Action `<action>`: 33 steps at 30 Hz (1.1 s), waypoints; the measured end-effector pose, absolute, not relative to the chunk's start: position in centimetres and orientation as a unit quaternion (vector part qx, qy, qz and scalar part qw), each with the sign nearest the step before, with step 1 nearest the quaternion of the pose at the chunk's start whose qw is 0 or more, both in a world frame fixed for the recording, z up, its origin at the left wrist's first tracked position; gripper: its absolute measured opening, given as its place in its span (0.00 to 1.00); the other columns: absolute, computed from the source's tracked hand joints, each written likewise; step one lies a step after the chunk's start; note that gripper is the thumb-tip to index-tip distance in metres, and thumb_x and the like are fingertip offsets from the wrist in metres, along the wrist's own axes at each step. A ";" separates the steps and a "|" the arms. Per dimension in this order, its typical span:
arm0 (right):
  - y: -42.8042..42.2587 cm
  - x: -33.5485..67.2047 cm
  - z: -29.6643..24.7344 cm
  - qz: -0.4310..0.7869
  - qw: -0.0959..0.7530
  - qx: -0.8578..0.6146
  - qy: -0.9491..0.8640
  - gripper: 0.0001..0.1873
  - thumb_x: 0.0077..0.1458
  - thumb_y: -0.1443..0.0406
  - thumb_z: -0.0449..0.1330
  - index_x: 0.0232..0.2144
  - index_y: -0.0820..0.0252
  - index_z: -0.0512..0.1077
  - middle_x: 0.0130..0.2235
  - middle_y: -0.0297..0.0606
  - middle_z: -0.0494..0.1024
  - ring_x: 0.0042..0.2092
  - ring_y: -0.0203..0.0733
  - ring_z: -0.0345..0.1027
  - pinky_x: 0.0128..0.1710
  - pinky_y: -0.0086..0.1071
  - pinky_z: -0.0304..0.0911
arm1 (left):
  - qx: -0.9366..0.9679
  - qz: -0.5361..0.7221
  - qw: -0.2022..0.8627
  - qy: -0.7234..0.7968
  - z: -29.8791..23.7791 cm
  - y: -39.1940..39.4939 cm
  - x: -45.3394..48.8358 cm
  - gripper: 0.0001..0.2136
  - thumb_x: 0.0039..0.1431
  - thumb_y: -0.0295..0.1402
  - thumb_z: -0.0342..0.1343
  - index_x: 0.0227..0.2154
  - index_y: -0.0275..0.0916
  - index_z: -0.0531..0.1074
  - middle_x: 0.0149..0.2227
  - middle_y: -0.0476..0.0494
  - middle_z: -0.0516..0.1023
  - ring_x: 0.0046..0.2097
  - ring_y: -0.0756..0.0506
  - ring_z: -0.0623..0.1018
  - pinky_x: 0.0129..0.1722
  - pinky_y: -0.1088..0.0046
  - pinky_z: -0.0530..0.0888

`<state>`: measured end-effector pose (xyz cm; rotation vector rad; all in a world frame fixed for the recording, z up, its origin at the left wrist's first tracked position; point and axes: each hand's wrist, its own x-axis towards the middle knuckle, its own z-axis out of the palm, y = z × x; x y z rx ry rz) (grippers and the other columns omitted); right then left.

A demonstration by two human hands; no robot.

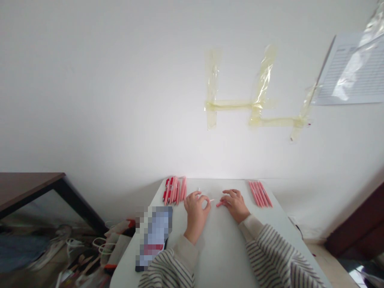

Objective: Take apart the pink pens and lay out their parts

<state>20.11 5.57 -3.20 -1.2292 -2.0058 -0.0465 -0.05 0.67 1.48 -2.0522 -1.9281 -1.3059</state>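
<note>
My left hand point(195, 214) is closed in a pinch above the middle of the white table. A thin white stick-like piece point(212, 200) pokes out from its thumb and forefinger, and most of it is hidden. Facing it, my right hand point(236, 206) pinches a short pink pen part point(220, 204) between its fingertips. The two pieces are apart, with a small gap between them. Left of my hands lies a bunch of pink and red pens point(174, 191). On the right, several pink pens point(260, 194) lie side by side in a row.
A phone-like device point(154, 238), blurred out, lies along the left side of the table point(222, 256). The wall with yellowed tape point(231, 105) stands right behind. Bags and cables point(103, 246) clutter the floor at left, beside a dark desk point(33, 184).
</note>
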 end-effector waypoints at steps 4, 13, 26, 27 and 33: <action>5.6 20.0 -2.9 -0.001 0.406 -0.474 -0.781 0.08 0.61 0.67 0.61 0.37 0.48 0.80 0.46 0.39 0.80 0.52 0.51 0.64 0.53 0.49 0.65 | -0.656 -0.426 0.031 -0.622 1.5 0.7 -0.1 0.03 0.56 0.32 0.62 0.31 0.47 0.80 0.47 0.44 0.75 0.52 0.40 0.72 0.56 0.53 0.66; 5.2 20.1 -1.4 0.037 0.419 -0.445 -0.790 0.11 0.66 0.61 0.56 0.41 0.49 0.80 0.42 0.41 0.80 0.48 0.48 0.69 0.50 0.45 0.66 | -0.660 -0.430 0.019 -0.616 1.8 0.6 0.0 0.03 0.56 0.32 0.62 0.32 0.48 0.80 0.46 0.44 0.75 0.52 0.40 0.72 0.56 0.54 0.66; 5.3 20.1 -1.5 0.019 0.431 -0.454 -0.779 0.10 0.65 0.62 0.58 0.41 0.49 0.80 0.42 0.41 0.79 0.47 0.48 0.68 0.49 0.44 0.66 | -0.663 -0.439 0.022 -0.606 1.7 0.8 0.0 0.04 0.55 0.31 0.62 0.31 0.48 0.80 0.46 0.44 0.75 0.52 0.41 0.72 0.56 0.56 0.67; 5.2 20.1 -1.5 0.021 0.430 -0.453 -0.781 0.10 0.65 0.62 0.58 0.41 0.49 0.80 0.42 0.41 0.79 0.48 0.49 0.68 0.50 0.45 0.66 | -0.666 -0.437 0.020 -0.604 1.7 0.7 0.1 0.04 0.55 0.31 0.63 0.31 0.48 0.80 0.46 0.45 0.75 0.52 0.41 0.72 0.55 0.56 0.67; 4.9 19.8 -1.3 0.030 0.422 -0.433 -0.796 0.09 0.64 0.62 0.60 0.42 0.49 0.80 0.41 0.41 0.78 0.47 0.48 0.67 0.49 0.45 0.66 | -0.679 -0.425 0.008 -0.599 1.9 0.4 0.3 0.04 0.56 0.32 0.63 0.32 0.49 0.81 0.47 0.45 0.75 0.53 0.41 0.72 0.57 0.53 0.67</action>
